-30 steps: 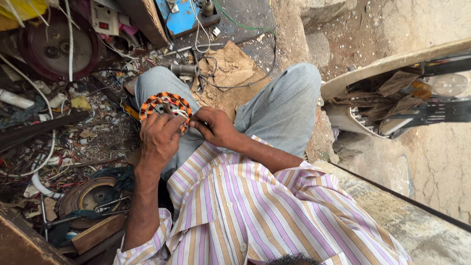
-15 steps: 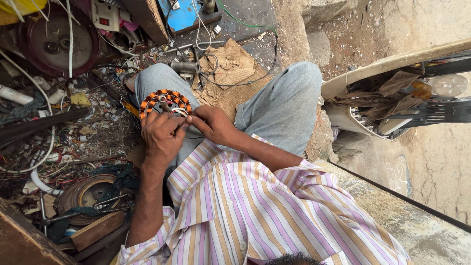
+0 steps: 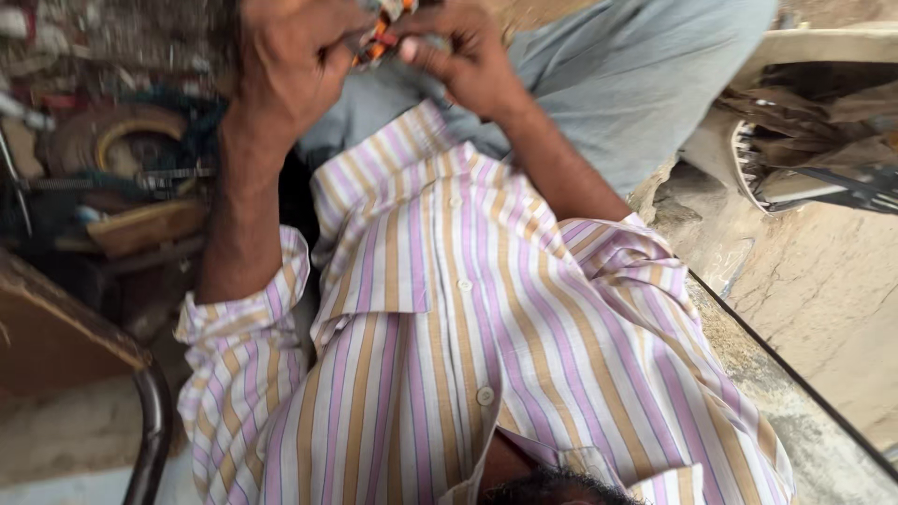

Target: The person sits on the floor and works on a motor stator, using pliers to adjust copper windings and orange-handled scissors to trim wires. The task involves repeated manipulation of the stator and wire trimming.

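head view had tipped down and closed in since half a second before: striped shirt [image 3: 486,355] filled the middle, dark hair just showing at 6 o'clock. rolled-up sleeve [image 3: 238,327] at 8 o'clock. farther up, left hand [image 3: 290,65] at 11 o'clock, fingers curled round the orange-and-black wound coil [image 3: 379,42]; right hand [image 3: 463,56] at 12 o'clock, fingertips pinched on the same coil from the other side. only a sliver of the coil visible between the two hands, over the grey-trousered knees [image 3: 636,84], where earlier the whole ring showed. same two-handed hold as before, so the winding work judged as continuing, not finished; exact finger contact blurred. beyond the left forearm, at 9 to 10 o'clock, blurred heap of scrap parts and wires [image 3: 112,159], with a brown board [image 3: 56,327] and dark tube lower down. at 2 to 3 o'clock, pale curved casing [image 3: 804,131] on the stone floor [image 3: 823,309].
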### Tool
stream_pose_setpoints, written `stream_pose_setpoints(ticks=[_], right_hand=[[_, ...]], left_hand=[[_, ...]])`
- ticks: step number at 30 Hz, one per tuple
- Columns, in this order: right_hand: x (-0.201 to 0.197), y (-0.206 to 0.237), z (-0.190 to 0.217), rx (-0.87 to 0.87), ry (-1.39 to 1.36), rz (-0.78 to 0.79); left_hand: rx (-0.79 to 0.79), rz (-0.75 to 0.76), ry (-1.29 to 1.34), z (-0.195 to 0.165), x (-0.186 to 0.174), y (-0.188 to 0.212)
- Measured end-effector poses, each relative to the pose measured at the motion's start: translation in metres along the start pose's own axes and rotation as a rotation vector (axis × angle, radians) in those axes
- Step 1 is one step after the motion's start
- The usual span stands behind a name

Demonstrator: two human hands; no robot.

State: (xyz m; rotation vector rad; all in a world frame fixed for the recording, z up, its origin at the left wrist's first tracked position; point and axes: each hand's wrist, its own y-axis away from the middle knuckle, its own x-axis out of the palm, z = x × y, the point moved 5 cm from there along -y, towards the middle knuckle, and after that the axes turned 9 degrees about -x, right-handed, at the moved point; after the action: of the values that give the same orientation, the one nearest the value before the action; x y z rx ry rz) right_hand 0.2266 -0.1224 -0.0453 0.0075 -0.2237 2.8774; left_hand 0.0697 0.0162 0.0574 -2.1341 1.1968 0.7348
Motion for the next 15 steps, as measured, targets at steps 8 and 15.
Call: stream_pose_setpoints(ticks=[8, 15], right_hand=[[0.002, 0.004, 0.007, 0.275, -0.019, -0.03], [0.003, 0.0, 0.011, -0.097, 0.065, -0.032]], left_hand=[[-0.104, 0.049, -0.005, 0.023, 0.017, 0.015], [-0.066, 0.049, -0.167, 0.038, 0.02, 0.029]])
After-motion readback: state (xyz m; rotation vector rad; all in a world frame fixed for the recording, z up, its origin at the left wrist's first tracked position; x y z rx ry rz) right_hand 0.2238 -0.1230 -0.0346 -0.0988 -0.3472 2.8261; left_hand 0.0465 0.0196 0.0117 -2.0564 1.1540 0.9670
